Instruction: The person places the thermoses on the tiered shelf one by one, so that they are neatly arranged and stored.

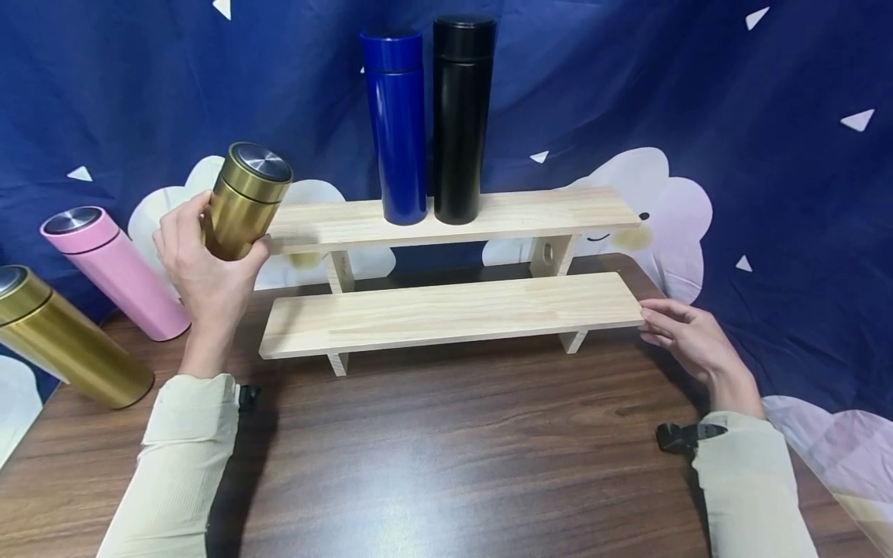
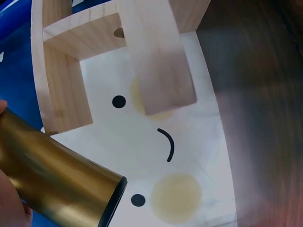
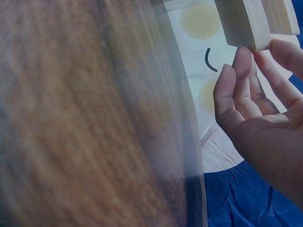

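Note:
In the head view my left hand (image 1: 209, 256) grips a gold thermos bottle (image 1: 246, 203) with a dark shiny lid. It holds the bottle tilted beside the left end of the upper board of a two-step wooden shelf (image 1: 446, 314). In the left wrist view the gold bottle's dark-rimmed base hangs free. My right hand (image 1: 687, 337) holds the right end of the lower board with its fingertips, curled fingers showing in the right wrist view. On the upper board stand a blue thermos bottle (image 1: 400, 132) and a black thermos bottle (image 1: 462, 124), side by side.
A pink thermos bottle (image 1: 122, 271) and another gold thermos bottle (image 1: 73, 341) stand on the brown table (image 1: 453, 449) at the left. Behind the shelf hangs a blue cloth (image 1: 788, 256) with white clouds and triangles.

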`<action>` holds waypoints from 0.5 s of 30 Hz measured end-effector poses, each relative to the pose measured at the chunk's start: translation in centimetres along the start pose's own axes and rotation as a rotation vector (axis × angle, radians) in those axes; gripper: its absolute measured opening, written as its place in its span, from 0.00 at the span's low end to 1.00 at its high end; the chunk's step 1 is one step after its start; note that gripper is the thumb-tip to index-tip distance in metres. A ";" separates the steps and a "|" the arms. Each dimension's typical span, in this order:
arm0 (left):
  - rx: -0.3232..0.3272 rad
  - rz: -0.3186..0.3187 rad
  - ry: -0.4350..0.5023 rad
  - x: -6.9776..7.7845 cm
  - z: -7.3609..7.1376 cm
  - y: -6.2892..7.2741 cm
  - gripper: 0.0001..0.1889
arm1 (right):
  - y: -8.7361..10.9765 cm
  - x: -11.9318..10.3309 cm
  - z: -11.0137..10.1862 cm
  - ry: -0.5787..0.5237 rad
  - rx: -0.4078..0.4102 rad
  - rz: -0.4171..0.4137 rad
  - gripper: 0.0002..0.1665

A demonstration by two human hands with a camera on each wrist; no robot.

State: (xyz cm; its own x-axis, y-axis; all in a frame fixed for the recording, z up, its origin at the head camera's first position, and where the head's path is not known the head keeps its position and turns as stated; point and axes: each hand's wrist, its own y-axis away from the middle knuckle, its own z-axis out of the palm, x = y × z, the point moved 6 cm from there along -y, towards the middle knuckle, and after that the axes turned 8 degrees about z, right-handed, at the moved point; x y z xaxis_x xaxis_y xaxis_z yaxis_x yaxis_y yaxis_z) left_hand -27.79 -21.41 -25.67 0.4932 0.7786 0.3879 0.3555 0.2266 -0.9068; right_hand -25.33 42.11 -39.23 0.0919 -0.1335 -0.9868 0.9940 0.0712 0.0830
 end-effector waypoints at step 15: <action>-0.043 0.011 -0.010 0.8 0.6 -0.5 0.33 | -0.1 0.1 0.0 0.001 -0.006 -0.007 0.12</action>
State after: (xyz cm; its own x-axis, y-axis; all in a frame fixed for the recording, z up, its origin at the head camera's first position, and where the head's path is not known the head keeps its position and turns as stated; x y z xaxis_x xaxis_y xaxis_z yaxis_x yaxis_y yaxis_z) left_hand -28.01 -20.56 -25.02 0.4895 0.7866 0.3763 0.3838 0.1931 -0.9030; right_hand -25.37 42.10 -39.32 0.0847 -0.1330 -0.9875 0.9943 0.0763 0.0750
